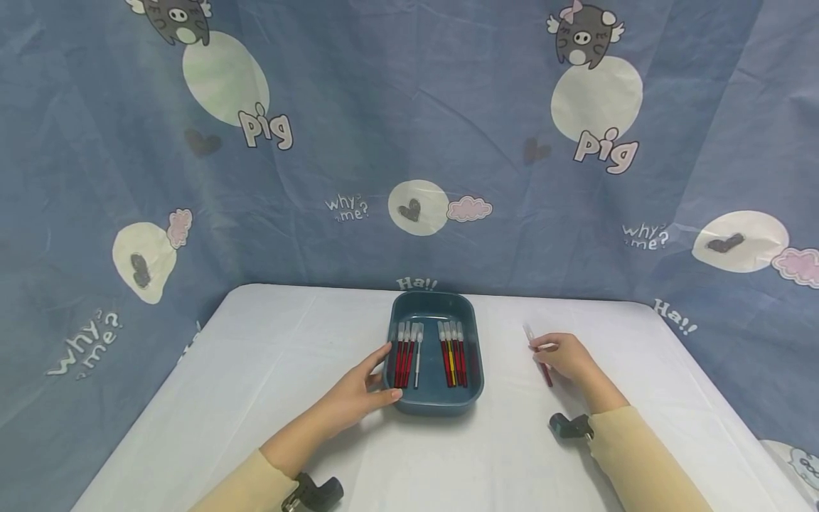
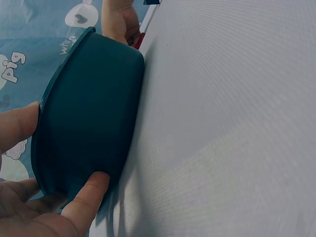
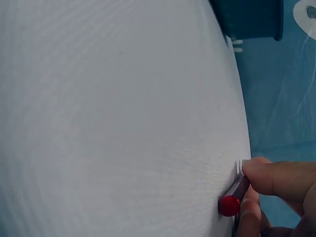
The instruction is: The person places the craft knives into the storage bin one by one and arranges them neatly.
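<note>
A dark teal tray stands on the white table, my left hand holding its near left corner. In the left wrist view, one fingertip lies at the rim and another finger against the outer wall. Inside are two rows of slim, pen-like sticks with clear caps: red ones with a silver-white one at left, red ones with a yellow one at right. Right of the tray, my right hand pinches a red capped stick; its red round end shows in the right wrist view.
The white-covered table reaches back to a blue printed cloth hanging behind it. Dark wrist cameras sit at both sleeve cuffs.
</note>
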`<state>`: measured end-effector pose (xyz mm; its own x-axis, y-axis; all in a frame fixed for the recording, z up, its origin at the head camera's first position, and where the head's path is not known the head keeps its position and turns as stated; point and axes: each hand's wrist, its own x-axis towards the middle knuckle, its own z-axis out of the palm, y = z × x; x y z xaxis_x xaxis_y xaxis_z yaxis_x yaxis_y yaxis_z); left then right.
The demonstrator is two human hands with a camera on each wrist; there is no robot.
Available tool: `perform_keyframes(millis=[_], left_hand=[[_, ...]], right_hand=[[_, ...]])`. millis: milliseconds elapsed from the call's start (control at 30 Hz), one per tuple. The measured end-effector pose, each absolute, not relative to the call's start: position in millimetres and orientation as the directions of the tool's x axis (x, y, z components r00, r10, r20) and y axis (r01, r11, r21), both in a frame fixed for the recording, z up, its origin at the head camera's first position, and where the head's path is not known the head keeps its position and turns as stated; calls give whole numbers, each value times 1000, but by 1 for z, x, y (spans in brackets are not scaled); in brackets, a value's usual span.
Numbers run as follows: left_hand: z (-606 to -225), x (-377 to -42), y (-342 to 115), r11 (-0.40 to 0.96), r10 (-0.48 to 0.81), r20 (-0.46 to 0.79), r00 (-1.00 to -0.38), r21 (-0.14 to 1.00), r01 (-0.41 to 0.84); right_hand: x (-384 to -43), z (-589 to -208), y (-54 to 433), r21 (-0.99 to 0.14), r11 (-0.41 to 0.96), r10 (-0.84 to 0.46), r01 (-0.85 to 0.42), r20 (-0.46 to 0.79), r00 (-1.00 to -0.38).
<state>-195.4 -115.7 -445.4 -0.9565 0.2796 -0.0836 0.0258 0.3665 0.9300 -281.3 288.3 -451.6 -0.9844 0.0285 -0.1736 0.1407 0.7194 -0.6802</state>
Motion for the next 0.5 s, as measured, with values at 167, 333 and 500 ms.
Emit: perform_keyframes(millis=[167, 333, 500], left_hand=[[-445, -195, -115, 372, 275, -85, -958, 928, 24], [-446, -195, -115, 378, 268, -82, -960, 925, 26], [-446, -195, -115, 383, 266, -84, -960, 923, 25]], right_hand=[[-282, -453, 289, -680, 718, 43, 148, -169, -985], [-281, -453, 290, -700, 701, 34, 134, -155, -987], [-280, -453, 294, -722, 678, 31, 134, -155, -987]])
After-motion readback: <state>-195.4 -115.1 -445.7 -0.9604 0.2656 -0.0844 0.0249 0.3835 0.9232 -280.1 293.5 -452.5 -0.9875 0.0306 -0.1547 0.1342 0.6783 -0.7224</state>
